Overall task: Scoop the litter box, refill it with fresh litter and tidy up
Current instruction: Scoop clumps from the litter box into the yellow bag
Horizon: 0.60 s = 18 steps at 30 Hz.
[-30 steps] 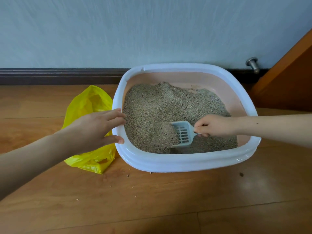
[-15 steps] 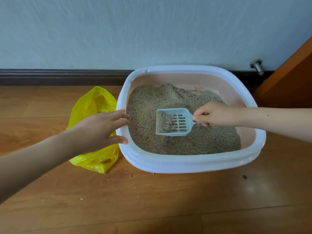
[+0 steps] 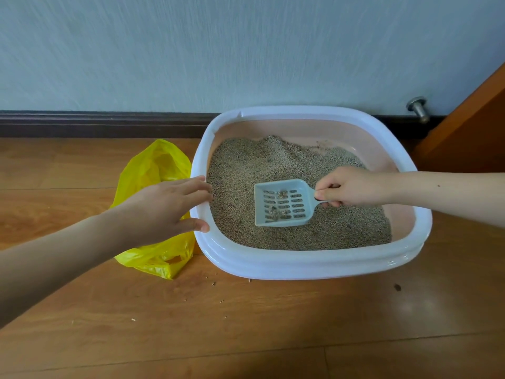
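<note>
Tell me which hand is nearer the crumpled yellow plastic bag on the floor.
Left. The left hand rests on the litter box's white rim, directly over the crumpled yellow plastic bag. The right hand is over the litter, across the box, gripping the pale blue slotted scoop.

Centre: rounded white plastic litter box [image 3: 308, 265] with smooth, glossy rim and matt pink inner wall, holding coarse grey-beige granular litter [image 3: 246, 170]. Slotted pale blue plastic scoop [image 3: 281, 202], matt. Left: crinkled, shiny yellow plastic bag [image 3: 155, 170]. Polished brown wooden floor [image 3: 273, 337]. Upper right: dull metal doorstop [image 3: 418, 108].
</note>
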Tool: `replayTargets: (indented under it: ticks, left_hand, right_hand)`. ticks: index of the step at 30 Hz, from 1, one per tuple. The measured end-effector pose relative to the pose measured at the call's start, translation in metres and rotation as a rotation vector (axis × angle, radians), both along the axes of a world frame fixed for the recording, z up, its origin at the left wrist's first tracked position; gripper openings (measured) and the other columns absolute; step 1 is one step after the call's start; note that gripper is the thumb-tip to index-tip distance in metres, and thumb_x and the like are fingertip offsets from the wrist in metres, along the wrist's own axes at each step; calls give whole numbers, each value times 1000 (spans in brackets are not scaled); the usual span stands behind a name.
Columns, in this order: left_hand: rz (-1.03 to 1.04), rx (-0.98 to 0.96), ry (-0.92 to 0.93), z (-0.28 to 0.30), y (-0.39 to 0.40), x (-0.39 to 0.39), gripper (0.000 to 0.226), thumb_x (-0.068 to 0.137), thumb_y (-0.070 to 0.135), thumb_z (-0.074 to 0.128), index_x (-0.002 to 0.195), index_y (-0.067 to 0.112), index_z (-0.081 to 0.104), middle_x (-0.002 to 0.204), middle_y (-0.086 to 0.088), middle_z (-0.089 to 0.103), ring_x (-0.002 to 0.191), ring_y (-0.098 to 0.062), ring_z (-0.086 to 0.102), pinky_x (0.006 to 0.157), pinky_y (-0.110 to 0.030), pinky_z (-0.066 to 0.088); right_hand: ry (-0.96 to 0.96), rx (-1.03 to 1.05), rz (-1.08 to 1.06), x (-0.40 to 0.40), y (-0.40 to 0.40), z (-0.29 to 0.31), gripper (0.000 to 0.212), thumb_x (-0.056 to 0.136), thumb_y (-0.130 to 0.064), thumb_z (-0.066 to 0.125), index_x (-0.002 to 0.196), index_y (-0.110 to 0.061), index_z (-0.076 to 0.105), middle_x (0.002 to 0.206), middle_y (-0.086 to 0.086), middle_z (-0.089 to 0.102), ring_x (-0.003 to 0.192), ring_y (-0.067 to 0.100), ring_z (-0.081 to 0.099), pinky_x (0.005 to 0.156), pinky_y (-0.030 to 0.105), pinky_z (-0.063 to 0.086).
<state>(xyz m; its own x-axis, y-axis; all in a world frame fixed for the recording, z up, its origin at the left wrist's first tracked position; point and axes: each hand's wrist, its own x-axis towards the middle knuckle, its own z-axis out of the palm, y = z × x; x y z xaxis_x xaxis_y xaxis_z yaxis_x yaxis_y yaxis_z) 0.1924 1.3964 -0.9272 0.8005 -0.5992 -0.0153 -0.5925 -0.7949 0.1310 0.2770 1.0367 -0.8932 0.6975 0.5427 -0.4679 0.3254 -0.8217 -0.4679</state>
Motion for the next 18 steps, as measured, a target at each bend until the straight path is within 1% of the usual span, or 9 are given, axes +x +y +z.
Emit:
replayTargets:
  ticks: [3,6,9,11,12,14,16,18]
  left_hand:
    - [-6,5,-13,0,0,0,71,86,71,27,124,20,58,135,2,54,135,-19,41,101,-37,43]
    - [-4,2,-7,0,0,0,71,86,71,27,126,21,57,136,3,53,137,-17,39,102,-36,42]
    - [3,1,-17,-1,1,-1,70,86,71,26,126,21,56,136,4,52,137,-16,37,102,-33,41]
    - [2,-3,-19,0,0,-2,70,86,70,26,125,20,56,136,2,53,137,-18,38,103,-33,41]
    - [0,-3,-27,0,0,-2,70,87,70,25,125,20,56,135,2,53,137,-18,39,102,-33,41]
    - [-2,8,-62,1,-1,-4,70,88,69,23,124,20,56,134,1,55,135,-19,42,101,-32,42]
    - [-6,8,-83,-1,-1,-6,70,89,68,21,124,18,56,134,-1,55,135,-20,42,102,-35,43]
    - [10,-27,-52,-4,-1,-8,71,89,65,23,129,15,52,140,-4,50,139,-21,35,108,-37,38]
  right_hand:
    - [11,-11,1,1,1,1,34,97,-26,51,64,-24,59,53,-12,57,52,11,49,60,30,43]
    - [3,-18,1,2,3,2,34,97,-27,51,64,-24,60,53,-13,57,53,10,50,61,30,43]
    - [-1,-57,30,4,7,1,35,97,-28,51,63,-26,60,54,-12,59,51,6,50,62,29,44]
    - [-3,-31,7,5,12,1,37,97,-27,51,61,-26,60,54,-12,59,52,7,51,61,30,45]
    - [-3,-15,-6,7,16,2,35,97,-26,51,63,-24,61,52,-12,58,50,6,50,59,28,44]
    - [-14,-1,-13,12,26,8,32,97,-25,51,68,-18,63,50,-12,56,46,3,46,52,18,41]
    - [-40,23,-28,20,39,16,32,97,-26,51,69,-17,63,51,-11,55,48,6,45,53,21,39]
    - [-57,72,-34,30,58,27,33,97,-25,50,67,-18,61,53,-9,54,51,9,44,55,25,38]
